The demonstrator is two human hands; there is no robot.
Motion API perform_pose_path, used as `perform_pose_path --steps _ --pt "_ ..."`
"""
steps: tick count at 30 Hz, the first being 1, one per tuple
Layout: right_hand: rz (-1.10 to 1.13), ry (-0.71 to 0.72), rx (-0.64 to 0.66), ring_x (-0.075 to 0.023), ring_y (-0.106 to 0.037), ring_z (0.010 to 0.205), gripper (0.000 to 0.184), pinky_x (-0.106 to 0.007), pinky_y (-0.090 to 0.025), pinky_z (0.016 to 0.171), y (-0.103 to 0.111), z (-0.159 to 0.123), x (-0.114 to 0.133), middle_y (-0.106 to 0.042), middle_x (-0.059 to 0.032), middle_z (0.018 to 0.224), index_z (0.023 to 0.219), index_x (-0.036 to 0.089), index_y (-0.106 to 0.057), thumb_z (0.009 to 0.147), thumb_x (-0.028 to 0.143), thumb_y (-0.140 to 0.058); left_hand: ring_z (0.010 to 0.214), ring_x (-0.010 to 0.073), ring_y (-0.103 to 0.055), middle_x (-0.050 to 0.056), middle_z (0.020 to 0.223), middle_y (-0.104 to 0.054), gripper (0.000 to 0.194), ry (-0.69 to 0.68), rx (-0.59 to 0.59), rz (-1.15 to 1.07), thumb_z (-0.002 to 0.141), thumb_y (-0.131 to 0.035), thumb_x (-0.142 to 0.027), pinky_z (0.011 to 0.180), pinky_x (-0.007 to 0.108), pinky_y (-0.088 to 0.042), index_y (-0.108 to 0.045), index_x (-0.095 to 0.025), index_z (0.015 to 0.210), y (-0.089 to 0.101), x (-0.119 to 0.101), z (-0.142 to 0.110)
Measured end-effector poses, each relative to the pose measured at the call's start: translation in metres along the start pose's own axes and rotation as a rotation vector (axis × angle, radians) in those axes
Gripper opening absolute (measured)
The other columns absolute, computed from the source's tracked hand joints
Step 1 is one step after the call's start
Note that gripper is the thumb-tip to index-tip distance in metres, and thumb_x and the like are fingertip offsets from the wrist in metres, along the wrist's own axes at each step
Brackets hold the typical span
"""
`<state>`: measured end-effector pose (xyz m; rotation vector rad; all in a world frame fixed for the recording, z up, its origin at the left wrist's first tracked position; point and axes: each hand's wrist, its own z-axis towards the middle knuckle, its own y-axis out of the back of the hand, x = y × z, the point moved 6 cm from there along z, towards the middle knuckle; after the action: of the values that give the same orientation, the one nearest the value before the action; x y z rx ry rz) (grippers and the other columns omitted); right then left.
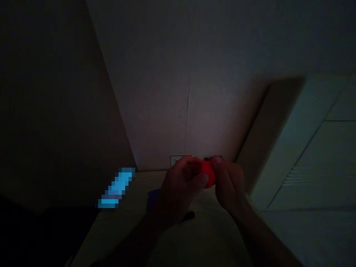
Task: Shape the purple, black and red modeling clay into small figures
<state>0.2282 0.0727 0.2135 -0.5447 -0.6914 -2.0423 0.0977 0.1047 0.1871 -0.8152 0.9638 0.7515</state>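
Note:
A small, rounded red object (209, 174) glows brightly between my two hands, over a dim wooden surface; its exact kind does not show. On its left side, the thumb and curled fingers of my left hand (180, 189) grip it. My right hand (229, 181) closes on its right side, thumb on top. Just behind the right thumb a dark thing (213, 158) peeks out, mostly hidden. Beneath my left wrist lie a blue item (152, 200), partly covered, and a small black object (189, 216).
A lit screen-like rectangle (116, 189), pixelated, is at the left edge of the wooden surface (125, 230). Behind stands a pale wall (155, 92) with a socket plate (175, 160) low down. To the right rises a light panelled piece (306, 155). The room is dark.

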Motion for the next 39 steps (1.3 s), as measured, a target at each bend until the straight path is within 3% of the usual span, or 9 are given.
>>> perform_pose_path --steps 3,8,13,19,26,31,39 --pt "0.053 -0.052 0.033 -0.0125 -0.037 0.045 0.055 -0.030 -0.028 0.046 0.000 0.001 -0.010 -0.040 0.0039 0.050 0.060 0.024 -0.042 0.111 0.044 -0.038 0.082 0.0152 -0.070 0.005 0.091 -0.079 0.023 0.064 0.004 0.014 0.080 -0.087 -0.030 0.076 0.024 -0.055 -0.074 -0.016 0.093 0.001 0.003 0.002" --pt "0.082 -0.028 0.128 -0.0114 -0.042 0.050 0.059 -0.027 -0.030 0.048 -0.004 0.004 -0.012 -0.045 0.0036 0.055 0.063 0.021 -0.049 0.107 0.060 -0.044 0.084 0.0185 -0.073 0.004 0.085 -0.080 0.023 -0.012 -0.033 0.068 0.085 -0.084 -0.037 0.076 0.026 -0.058 -0.079 -0.016 0.092 0.005 -0.010 0.002" --pt "0.144 0.025 0.259 -0.0102 -0.049 0.052 0.057 -0.024 -0.036 0.051 -0.014 0.004 0.000 -0.057 0.0019 0.059 0.070 0.018 -0.062 0.112 0.049 -0.040 0.078 0.0192 -0.072 0.005 0.080 -0.078 0.026 -0.070 -0.108 0.155 0.086 -0.083 -0.042 0.072 0.027 -0.057 -0.079 -0.016 0.089 0.011 -0.018 -0.001" --pt "0.139 0.062 0.268 -0.0101 -0.056 0.056 0.049 -0.022 -0.041 0.055 -0.015 0.000 0.006 -0.065 0.0000 0.064 0.074 0.017 -0.066 0.112 0.038 -0.044 0.074 0.0171 -0.067 0.004 0.077 -0.074 0.024 -0.091 -0.082 0.137 0.091 -0.077 -0.039 0.070 0.027 -0.054 -0.073 -0.017 0.083 0.010 -0.016 0.000" --pt "0.166 0.061 0.327 -0.0115 -0.055 0.056 0.056 -0.025 -0.042 0.057 -0.019 -0.004 0.000 -0.062 -0.0005 0.064 0.071 0.018 -0.061 0.113 0.043 -0.035 0.067 0.0143 -0.055 0.000 0.073 -0.059 0.036 -0.093 0.032 0.149 0.103 -0.059 -0.052 0.064 0.027 -0.047 -0.063 -0.018 0.090 0.004 -0.008 -0.002" --pt "0.204 0.130 0.327 -0.0117 -0.056 0.060 0.054 -0.025 -0.046 0.064 -0.018 -0.004 0.005 -0.064 0.0002 0.069 0.075 0.019 -0.063 0.114 0.041 -0.033 0.067 0.0126 -0.055 -0.001 0.073 -0.060 0.030 -0.175 -0.004 0.305 0.106 -0.059 -0.044 0.061 0.025 -0.043 -0.063 -0.019 0.089 0.003 -0.019 -0.009" --pt "0.227 0.126 0.340 -0.0123 -0.058 0.062 0.054 -0.026 -0.045 0.064 -0.018 -0.006 0.005 -0.066 -0.0008 0.072 0.077 0.019 -0.063 0.114 0.045 -0.033 0.066 0.0128 -0.057 -0.001 0.073 -0.061 0.029 -0.214 -0.009 0.325 0.106 -0.058 -0.041 0.061 0.025 -0.043 -0.064 -0.020 0.089 0.000 -0.024 -0.011"
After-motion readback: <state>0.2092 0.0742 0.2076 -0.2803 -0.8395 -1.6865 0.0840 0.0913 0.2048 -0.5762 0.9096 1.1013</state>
